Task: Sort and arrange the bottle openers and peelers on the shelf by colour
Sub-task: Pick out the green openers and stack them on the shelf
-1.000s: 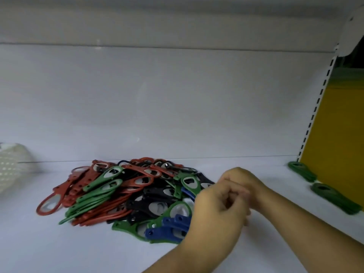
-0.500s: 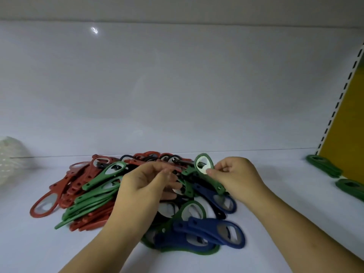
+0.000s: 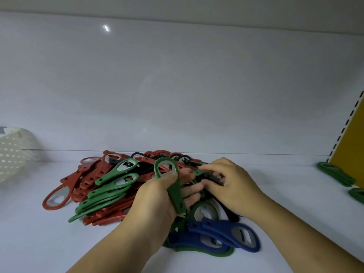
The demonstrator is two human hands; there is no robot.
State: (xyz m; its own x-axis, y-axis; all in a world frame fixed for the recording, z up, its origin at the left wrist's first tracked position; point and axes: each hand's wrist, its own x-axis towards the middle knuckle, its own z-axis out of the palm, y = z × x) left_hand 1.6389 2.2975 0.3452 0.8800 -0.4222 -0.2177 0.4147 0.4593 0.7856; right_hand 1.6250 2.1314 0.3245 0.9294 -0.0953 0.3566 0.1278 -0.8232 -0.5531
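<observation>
Head view: the left hand [image 3: 155, 200] gripped a green opener [image 3: 174, 191], fingers curled round its handle. The right hand [image 3: 230, 186] curled into the pile [image 3: 92, 174] beneath its fingers; whether it held anything couldn't be told. Best to lift greens out singly, towards the green group [image 3: 334, 174] far right of the fingers.

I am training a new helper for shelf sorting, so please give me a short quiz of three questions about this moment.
1. True or false: the left hand holds a green opener with its ring end up.
2. Where do the set-apart green openers lie? A) at the right end of the shelf B) at its left end C) on the floor
3. Fill in: the topmost openers at the near end of the pile are ___.
Key: 1 true; 2 A; 3 blue.
</observation>
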